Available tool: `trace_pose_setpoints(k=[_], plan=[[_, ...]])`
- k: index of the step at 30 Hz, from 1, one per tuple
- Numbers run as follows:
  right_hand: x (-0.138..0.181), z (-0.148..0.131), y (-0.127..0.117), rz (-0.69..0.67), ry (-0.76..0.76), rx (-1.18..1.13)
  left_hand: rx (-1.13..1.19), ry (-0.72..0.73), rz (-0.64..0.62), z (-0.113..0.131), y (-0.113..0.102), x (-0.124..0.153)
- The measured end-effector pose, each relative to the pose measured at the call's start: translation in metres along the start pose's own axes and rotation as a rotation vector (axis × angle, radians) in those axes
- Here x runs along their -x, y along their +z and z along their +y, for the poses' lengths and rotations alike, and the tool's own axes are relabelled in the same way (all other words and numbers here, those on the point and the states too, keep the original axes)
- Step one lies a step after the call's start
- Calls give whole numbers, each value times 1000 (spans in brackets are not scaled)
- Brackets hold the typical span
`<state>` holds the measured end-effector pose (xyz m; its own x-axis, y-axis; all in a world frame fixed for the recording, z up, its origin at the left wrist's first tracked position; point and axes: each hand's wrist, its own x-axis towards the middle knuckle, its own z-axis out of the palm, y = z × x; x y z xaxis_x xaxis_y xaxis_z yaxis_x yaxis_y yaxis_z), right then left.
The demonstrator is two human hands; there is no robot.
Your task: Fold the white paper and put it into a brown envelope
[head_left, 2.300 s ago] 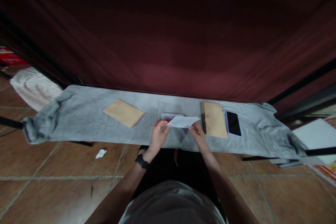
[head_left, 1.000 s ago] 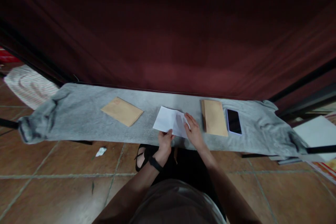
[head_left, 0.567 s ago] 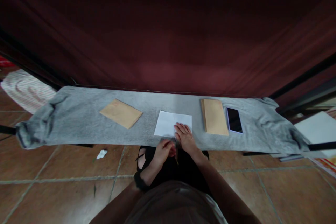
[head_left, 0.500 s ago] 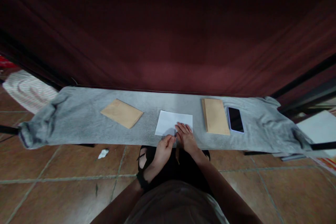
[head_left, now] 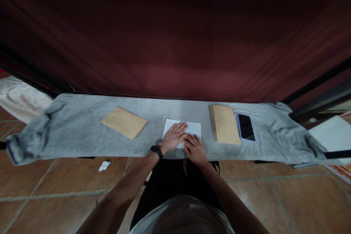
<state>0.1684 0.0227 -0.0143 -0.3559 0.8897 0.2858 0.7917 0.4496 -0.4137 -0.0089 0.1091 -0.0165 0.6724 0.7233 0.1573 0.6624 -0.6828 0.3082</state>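
Observation:
A white sheet of paper [head_left: 193, 128] lies flat on the grey cloth [head_left: 82, 131] that covers a long narrow surface. My left hand [head_left: 173, 137] rests flat on the sheet's left part, fingers stretched out. My right hand [head_left: 194, 147] lies flat at the sheet's near edge, fingers extended, next to the left hand. Neither hand holds anything. A black watch sits on my left wrist.
A single brown envelope [head_left: 124, 122] lies to the left. A stack of brown envelopes [head_left: 225, 124] and a dark phone [head_left: 246, 127] lie to the right. A dark red curtain [head_left: 175, 36] hangs behind. A paper scrap [head_left: 104, 165] lies on the tiled floor.
The paper was held up in both hands, then laid flat on the cloth. My left hand drew back to the edge and has now come forward flat onto the sheet.

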Motion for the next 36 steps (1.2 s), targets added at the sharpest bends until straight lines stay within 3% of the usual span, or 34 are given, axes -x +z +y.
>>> trace_pose_setpoints(k=[6, 10, 15, 22, 27, 36], plan=[[-2, 1, 0, 0, 14, -33, -27, -4, 20, -22, -1, -20], [-2, 0, 1, 15, 39, -35, -41, -54, 28, -20, 0, -24], [-2, -1, 4, 32, 56, -41, -30, -48, 54, -1, 2, 10], [-14, 1, 3, 4, 89, -26, -71, 72, 48, 19, -18, 67], [-35, 5, 7, -60, 22, 22, -70, 88, 49, 21, -21, 69], [-53, 34, 15, 14, 129, 55, -90, 79, 18, 21, -23, 71]])
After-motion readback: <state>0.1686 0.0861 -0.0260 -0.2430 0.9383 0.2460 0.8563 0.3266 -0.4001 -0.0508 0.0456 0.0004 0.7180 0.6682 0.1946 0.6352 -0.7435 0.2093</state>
